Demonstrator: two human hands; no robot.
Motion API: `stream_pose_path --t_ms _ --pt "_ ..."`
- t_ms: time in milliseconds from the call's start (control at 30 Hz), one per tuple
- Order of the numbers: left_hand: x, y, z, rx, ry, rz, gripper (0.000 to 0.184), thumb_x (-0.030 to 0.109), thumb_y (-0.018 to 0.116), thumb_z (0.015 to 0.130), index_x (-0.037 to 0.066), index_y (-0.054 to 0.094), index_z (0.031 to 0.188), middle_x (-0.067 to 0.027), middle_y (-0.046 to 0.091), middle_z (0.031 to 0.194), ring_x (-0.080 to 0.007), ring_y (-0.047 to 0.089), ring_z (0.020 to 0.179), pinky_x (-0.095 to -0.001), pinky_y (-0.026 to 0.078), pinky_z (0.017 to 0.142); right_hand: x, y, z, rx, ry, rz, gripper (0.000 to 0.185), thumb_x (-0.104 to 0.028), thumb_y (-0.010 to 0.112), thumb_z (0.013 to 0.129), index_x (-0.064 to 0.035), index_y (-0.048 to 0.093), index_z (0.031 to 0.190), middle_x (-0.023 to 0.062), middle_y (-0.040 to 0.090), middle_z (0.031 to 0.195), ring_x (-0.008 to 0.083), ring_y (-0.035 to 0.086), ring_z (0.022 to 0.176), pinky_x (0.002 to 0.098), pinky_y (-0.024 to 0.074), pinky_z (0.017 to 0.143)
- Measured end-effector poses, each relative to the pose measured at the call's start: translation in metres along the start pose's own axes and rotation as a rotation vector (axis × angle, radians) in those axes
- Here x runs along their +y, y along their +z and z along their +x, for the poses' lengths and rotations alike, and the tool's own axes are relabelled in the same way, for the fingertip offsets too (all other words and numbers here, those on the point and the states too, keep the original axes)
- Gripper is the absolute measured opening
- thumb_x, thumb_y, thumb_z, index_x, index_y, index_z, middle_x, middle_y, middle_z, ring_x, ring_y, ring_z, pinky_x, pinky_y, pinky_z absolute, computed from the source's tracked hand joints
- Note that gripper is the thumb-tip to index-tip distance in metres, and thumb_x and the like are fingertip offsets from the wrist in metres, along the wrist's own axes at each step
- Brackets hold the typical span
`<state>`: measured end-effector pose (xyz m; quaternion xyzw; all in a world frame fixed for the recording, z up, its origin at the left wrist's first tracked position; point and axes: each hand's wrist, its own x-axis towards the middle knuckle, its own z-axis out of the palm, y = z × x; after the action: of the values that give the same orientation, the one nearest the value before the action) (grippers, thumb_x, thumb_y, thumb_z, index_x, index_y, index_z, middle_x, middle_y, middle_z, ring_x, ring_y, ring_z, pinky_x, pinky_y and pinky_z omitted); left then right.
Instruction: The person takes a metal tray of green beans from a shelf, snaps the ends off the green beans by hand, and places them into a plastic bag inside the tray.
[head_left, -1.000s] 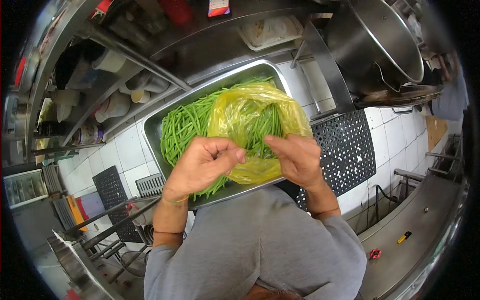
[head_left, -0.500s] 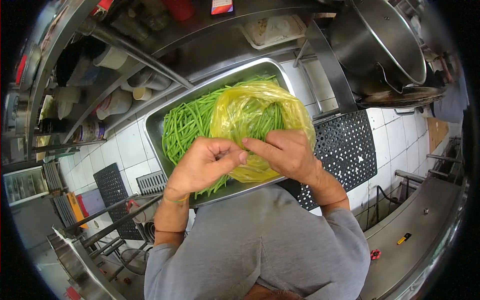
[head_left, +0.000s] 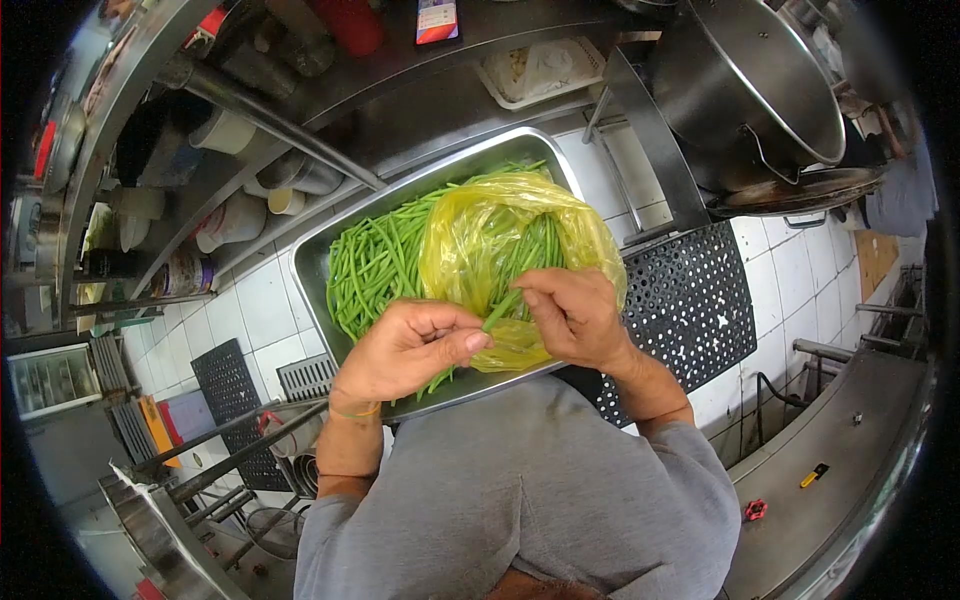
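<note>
Fingers: your left hand (head_left: 405, 350) and right hand (head_left: 580, 315) pinch one green bean (head_left: 502, 310) between them.
Held bean: slanted, over the yellow bag (head_left: 460, 245), near side.
Bag contents: more beans (head_left: 537, 248), mouth open.
Metal tray (head_left: 480, 388): carries bag and loose beans (head_left: 372, 265), heaped on your left.

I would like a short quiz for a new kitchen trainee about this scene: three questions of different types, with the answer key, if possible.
1. True or false: the yellow bag is tied shut.
2. What do the fingertips of the left hand hold? A) a knife B) a green bean C) a spoon
3. Complete: the perforated mat to the right of the metal tray is ____ in colour.

Key: 1. False; its mouth is open. 2. B. 3. Black.
</note>
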<state>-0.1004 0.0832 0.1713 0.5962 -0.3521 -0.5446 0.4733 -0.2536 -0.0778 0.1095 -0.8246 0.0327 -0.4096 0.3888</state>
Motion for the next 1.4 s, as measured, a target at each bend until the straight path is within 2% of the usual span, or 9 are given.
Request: stream_pose_path --t_ms 100,167,267,600,767,1067,1200,1267,1400 --pt "0.005 -0.001 -0.002 -0.031 -0.050 -0.037 0.019 0.016 0.065 0.095 -0.004 0.068 0.096 -0.0025 0.065 0.076 -0.0057 0.056 0.064 -0.0215 0.046 0.057 0.002 0.000 -0.010 0.037 0.321 0.225 0.010 -0.008 0.062 0.093 -0.0017 0.063 0.100 0.0010 0.047 0.057 0.0123 0.047 0.046 0.0281 0.0389 0.043" --pt "0.005 -0.001 0.000 -0.058 -0.095 -0.085 0.018 0.014 0.066 0.094 -0.004 0.067 0.097 -0.0036 0.066 0.078 -0.0062 0.057 0.063 -0.0217 0.047 0.057 0.008 -0.004 -0.014 0.254 0.765 1.092 0.013 -0.013 0.057 0.097 -0.0020 0.061 0.100 -0.0003 0.045 0.061 0.0072 0.036 0.047 0.0245 0.0319 0.042" --pt "-0.004 -0.001 0.006 0.209 0.135 -0.289 0.015 0.010 0.065 0.094 -0.002 0.061 0.102 -0.0097 0.068 0.088 -0.0113 0.062 0.065 -0.0244 0.054 0.060 0.005 -0.010 -0.007 0.281 0.769 1.605 0.015 -0.016 0.052 0.099 -0.0032 0.059 0.100 0.0001 0.045 0.065 0.0047 0.029 0.047 0.0220 0.0260 0.042" --pt "-0.004 0.012 0.007 0.456 0.263 -0.153 0.015 0.004 0.067 0.091 -0.005 0.059 0.100 -0.0125 0.067 0.089 -0.0159 0.065 0.074 -0.0291 0.056 0.069 -0.002 0.007 -0.026 -0.218 1.037 1.273 0.022 -0.017 0.051 0.101 -0.0003 0.064 0.109 -0.0007 0.053 0.072 0.0067 0.042 0.052 0.0228 0.0366 0.046" --pt "-0.007 0.013 0.008 0.453 0.272 -0.078 0.014 0.003 0.067 0.090 -0.005 0.060 0.099 -0.0114 0.067 0.090 -0.0160 0.065 0.076 -0.0283 0.056 0.070 -0.012 0.013 -0.017 -0.285 0.602 0.543 0.020 -0.014 0.059 0.097 0.0035 0.066 0.104 0.0093 0.070 0.081 0.0163 0.064 0.069 0.0294 0.0501 0.064" --pt "0.002 0.022 0.006 0.472 0.268 0.214 0.011 0.003 0.072 0.086 -0.003 0.064 0.091 -0.0077 0.068 0.084 -0.0131 0.065 0.073 -0.0250 0.052 0.067 -0.014 0.010 -0.010 -0.280 0.515 0.345 0.012 -0.005 0.058 0.091 0.0035 0.066 0.094 0.0126 0.065 0.072 0.0194 0.062 0.060 0.0311 0.0478 0.055" --pt "0.006 0.036 0.005 0.359 0.480 0.503 0.013 0.001 0.076 0.077 -0.002 0.068 0.086 -0.0126 0.070 0.080 -0.0194 0.068 0.074 -0.0300 0.054 0.068 -0.003 0.025 -0.022 -0.165 0.643 0.364 0.011 -0.001 0.056 0.090 0.0041 0.066 0.092 0.0077 0.062 0.066 0.0146 0.056 0.053 0.0287 0.0427 0.048" --pt "0.016 0.035 -0.003 0.300 0.496 0.546 0.015 0.003 0.076 0.077 -0.002 0.069 0.089 -0.0141 0.069 0.080 -0.0209 0.068 0.072 -0.0293 0.053 0.065 -0.005 0.018 -0.018 -0.059 0.993 0.772 0.015 0.000 0.052 0.089 0.0035 0.066 0.093 0.0044 0.059 0.066 0.0085 0.043 0.047 0.0244 0.0342 0.044" --pt "0.016 0.006 -0.011 0.640 0.404 0.704 0.019 0.009 0.075 0.082 -0.003 0.070 0.095 -0.0133 0.068 0.077 -0.0210 0.066 0.066 -0.0302 0.051 0.057 0.008 0.003 -0.023 0.104 0.978 1.311 0.020 0.003 0.043 0.086 0.0028 0.061 0.094 0.0061 0.052 0.075 0.0058 0.030 0.050 0.0213 0.0266 0.044"
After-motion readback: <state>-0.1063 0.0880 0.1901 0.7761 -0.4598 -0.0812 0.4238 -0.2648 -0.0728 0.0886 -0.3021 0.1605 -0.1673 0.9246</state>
